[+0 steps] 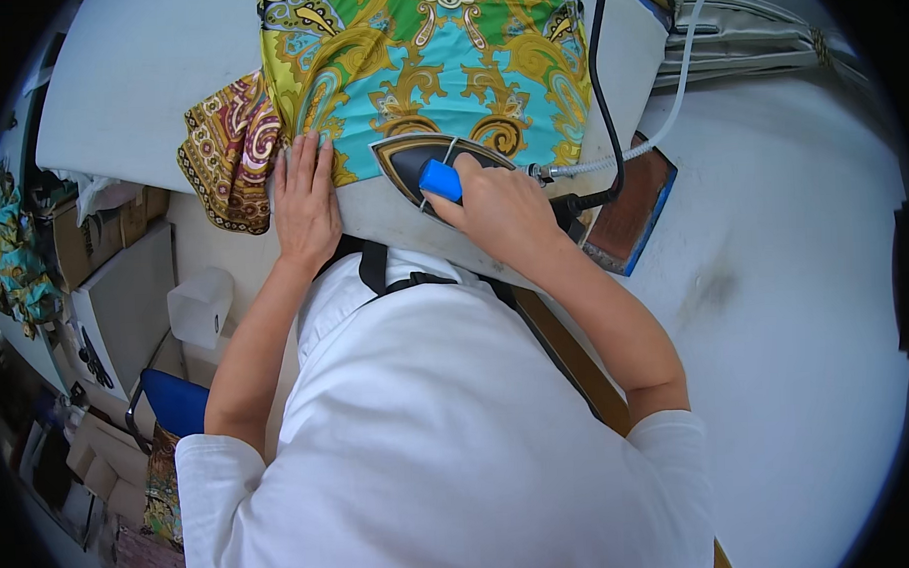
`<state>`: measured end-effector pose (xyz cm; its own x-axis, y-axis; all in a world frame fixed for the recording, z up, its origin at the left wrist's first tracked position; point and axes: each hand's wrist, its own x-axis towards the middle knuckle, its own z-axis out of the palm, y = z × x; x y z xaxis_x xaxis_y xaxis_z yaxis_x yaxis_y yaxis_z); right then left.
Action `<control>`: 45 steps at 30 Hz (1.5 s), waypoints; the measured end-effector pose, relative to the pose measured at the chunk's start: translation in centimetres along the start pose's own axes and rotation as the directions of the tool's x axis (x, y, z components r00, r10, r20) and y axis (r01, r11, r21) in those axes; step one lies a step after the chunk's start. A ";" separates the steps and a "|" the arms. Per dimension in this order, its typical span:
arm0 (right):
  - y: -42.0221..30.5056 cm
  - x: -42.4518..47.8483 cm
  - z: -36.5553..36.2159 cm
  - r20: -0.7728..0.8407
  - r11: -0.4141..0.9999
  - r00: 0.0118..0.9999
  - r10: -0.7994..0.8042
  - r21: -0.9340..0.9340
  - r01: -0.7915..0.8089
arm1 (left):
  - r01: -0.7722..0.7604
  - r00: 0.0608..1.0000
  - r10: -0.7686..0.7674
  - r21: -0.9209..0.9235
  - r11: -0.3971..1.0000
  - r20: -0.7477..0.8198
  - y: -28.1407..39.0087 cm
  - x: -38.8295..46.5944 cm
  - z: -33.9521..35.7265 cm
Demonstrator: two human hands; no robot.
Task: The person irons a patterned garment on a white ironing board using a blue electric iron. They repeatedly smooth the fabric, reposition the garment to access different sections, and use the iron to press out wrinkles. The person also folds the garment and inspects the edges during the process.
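Note:
A silky printed fabric (455, 74) in turquoise, green and gold lies spread on the white padded table (147, 77). My right hand (500, 203) grips the blue handle of a steam iron (405, 165), whose pointed tip faces left along the fabric's near edge. Flat against the fabric's near left corner rests my left hand (306, 188), palm down with the fingers extended and fairly close together. Beside it, a maroon and gold patterned part of cloth (232, 156) hangs over the table's near edge. The iron's soleplate is hidden underneath.
A white steam hose (670, 122) and a black cord (601, 68) run up from the iron. To its right lies a reddish-brown iron rest (632, 206) with a blue edge. Below left stand a white bin (200, 306), cardboard box (89, 240) and blue chair (175, 403).

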<state>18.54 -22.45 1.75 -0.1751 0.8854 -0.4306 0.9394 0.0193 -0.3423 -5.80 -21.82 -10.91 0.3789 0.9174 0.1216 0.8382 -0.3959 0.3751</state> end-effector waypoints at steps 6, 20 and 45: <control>6.1 -4.7 -1.9 -0.159 0.895 0.892 0.422 0.229 -0.383 | -0.035 0.999 0.035 -0.014 0.999 -0.010 -0.1 -0.3 -0.5; 24.6 -13.5 -0.1 -0.081 0.280 0.384 0.920 0.821 -0.498 | -0.426 0.904 0.428 0.097 0.899 0.001 -1.3 1.0 -1.9; 13.2 0.6 -4.6 -0.695 0.904 0.644 0.319 0.428 0.014 | 0.033 0.975 -0.081 -0.222 0.975 -0.209 -3.4 12.2 -14.5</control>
<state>32.19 -19.57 0.81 0.3917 0.8994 0.1940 0.7205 -0.1687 -0.6726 -9.66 -8.71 2.60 0.2195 0.9344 0.2804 0.7426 -0.3464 0.5732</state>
